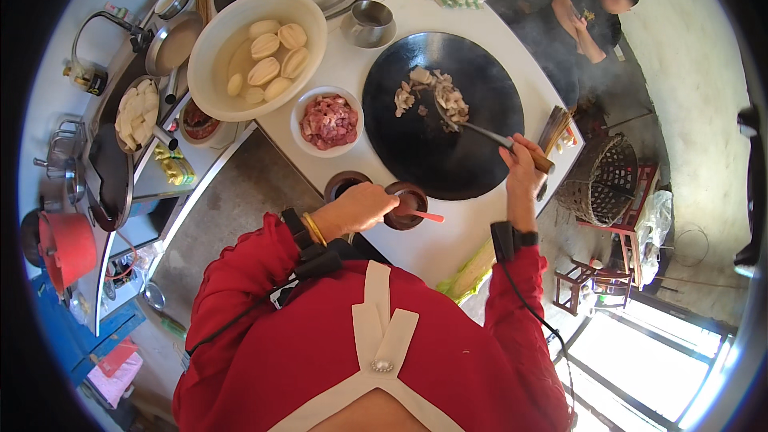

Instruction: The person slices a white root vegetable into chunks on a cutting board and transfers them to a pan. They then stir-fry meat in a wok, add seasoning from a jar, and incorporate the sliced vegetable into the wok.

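My right hand [523, 163] grips the wooden handle of a metal spatula [489, 133]. Its head lies among pale chopped pieces of food [451, 99], probably meat, in the large black wok [414, 162] set into the white stove top. At the wok's near-left edge, the fingertips of my left hand [363, 207] are at the rim of a brown jar [408, 223]; whether they pinch anything is hidden. A red spoon [427, 215] leans in that jar. A second dark jar [343, 182] is partly covered by this hand. To the left is a white bowl [298, 139] of raw cut meat [329, 122].
A large white basin [204, 81] holds peeled, scored vegetables in water. Behind the wok stands a metal cup [372, 15]. A leafy vegetable [471, 273] lies at the stove's near edge. Steam rises near a person [585, 27] with folded arms; a woven basket [600, 180] is at right.
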Motion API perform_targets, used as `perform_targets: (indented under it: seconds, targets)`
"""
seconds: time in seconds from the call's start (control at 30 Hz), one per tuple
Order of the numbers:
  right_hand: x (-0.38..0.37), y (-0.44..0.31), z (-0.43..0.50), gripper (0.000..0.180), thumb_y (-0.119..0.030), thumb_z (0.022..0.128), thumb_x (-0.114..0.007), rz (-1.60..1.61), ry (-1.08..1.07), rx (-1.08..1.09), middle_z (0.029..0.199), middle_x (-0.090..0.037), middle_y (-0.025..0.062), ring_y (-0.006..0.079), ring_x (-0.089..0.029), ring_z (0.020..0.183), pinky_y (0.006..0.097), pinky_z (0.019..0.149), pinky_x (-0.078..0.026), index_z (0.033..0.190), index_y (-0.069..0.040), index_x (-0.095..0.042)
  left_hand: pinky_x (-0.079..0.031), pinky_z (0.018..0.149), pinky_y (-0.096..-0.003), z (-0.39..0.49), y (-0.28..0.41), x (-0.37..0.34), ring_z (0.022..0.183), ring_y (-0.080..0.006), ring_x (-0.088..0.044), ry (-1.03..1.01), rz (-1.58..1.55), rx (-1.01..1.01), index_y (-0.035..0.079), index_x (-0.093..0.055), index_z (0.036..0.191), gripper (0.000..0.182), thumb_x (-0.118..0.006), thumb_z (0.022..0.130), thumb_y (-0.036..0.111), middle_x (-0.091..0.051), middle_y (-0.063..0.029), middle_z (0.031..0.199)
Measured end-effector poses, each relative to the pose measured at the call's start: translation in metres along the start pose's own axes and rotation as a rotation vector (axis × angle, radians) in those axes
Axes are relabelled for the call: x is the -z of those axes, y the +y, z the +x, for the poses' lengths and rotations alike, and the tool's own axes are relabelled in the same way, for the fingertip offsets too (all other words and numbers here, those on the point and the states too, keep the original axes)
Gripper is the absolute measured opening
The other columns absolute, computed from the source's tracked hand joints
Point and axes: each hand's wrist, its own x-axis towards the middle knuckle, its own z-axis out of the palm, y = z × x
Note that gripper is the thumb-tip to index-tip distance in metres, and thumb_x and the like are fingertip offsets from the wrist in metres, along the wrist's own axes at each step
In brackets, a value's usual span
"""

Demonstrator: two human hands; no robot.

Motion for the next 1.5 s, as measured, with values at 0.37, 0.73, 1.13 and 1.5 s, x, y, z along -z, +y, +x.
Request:
perform_targets:
  seconds: [0.37,0.73,1.13,1.5]
  targets:
    - [-0.055,0.022,-0.050,0.012,0.003,0.088,-0.064,0.079,-0.002,-0.051,0.104,-0.067,0.0161,0.0252,-0.070,0.095,0.0348,0.074,-0.063,0.100,0.006,-0.064,-0.047,0.071,-0.0493,-0.014,-0.034,0.008,0.082,-0.0394,-0.064,0.018,-0.094,0.041,0.006,-0.060,0.089,0.021,-0.075,0.074,0.007,-0.064,-0.0158,0.079]
    - [-0.016,-0.055,-0.054,0.006,0.003,0.083,-0.069,-0.606,-0.416,0.104,0.084,-0.071,0.0029,0.0054,-0.061,0.072,0.0215,0.073,-0.051,0.089,0.003,-0.072,-0.050,0.065,-0.0426,-0.050,-0.030,0.032,0.074,-0.0342,-0.066,0.411,-0.448,0.093,0.007,-0.066,0.119,0.042,-0.074,0.079,0.008,-0.066,-0.0176,0.082]
    - [-0.052,-0.035,0.027,0.010,0.010,0.083,-0.065,-0.657,-0.942,0.559,0.098,-0.074,0.0115,0.0199,-0.069,0.103,0.0358,0.101,-0.049,0.090,0.003,-0.067,-0.040,0.057,-0.0225,-0.140,-0.086,0.029,0.062,-0.0047,-0.047,0.829,-0.627,0.550,0.002,-0.069,0.110,0.024,-0.067,0.085,0.002,-0.055,0.0025,0.069]
    - [-0.066,-0.032,0.043,0.009,0.007,0.083,-0.066,-0.418,-0.503,0.206,0.101,-0.074,0.0098,0.0144,-0.067,0.096,0.0265,0.087,-0.052,0.089,0.003,-0.071,-0.042,0.058,-0.0237,-0.124,-0.088,0.022,0.063,-0.0061,-0.050,0.821,-0.637,0.505,0.000,-0.069,0.105,0.019,-0.066,0.086,0.001,-0.057,0.0007,0.070]
